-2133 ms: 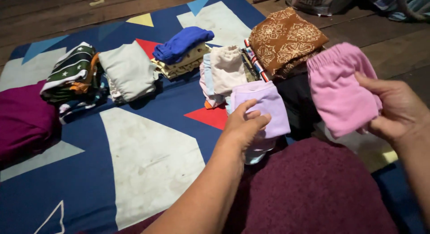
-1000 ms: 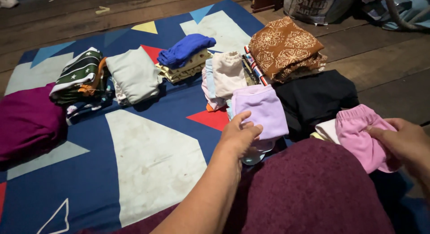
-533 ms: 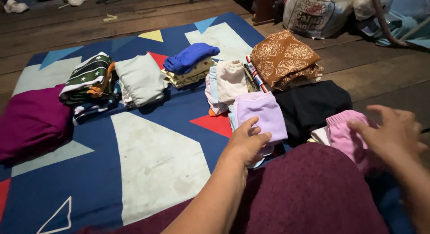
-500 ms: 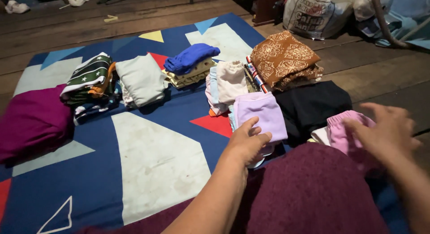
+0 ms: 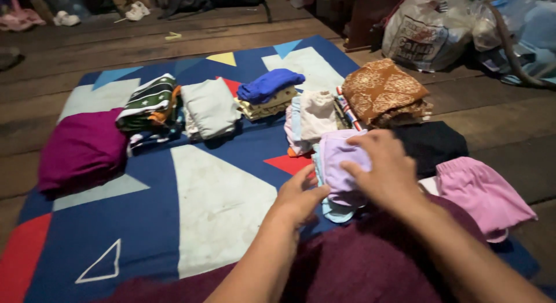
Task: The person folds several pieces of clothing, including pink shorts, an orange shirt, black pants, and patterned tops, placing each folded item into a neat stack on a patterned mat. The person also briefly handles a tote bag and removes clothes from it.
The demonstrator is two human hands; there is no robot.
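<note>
Head view: both hands, left hand (image 5: pixel 298 197) and right hand (image 5: pixel 383 171), press flat on the lilac garment (image 5: pixel 341 164), gripping nothing; folded piles (image 5: pixel 266 94) done; pink shorts (image 5: pixel 483 193) remain.

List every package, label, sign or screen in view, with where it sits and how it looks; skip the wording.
Plastic bag: top right on the wooden floor, beyond the mat's far corner; bulging, whitish translucent, with dark print on its front.
No labels, signs or screens show elsewhere.
</note>
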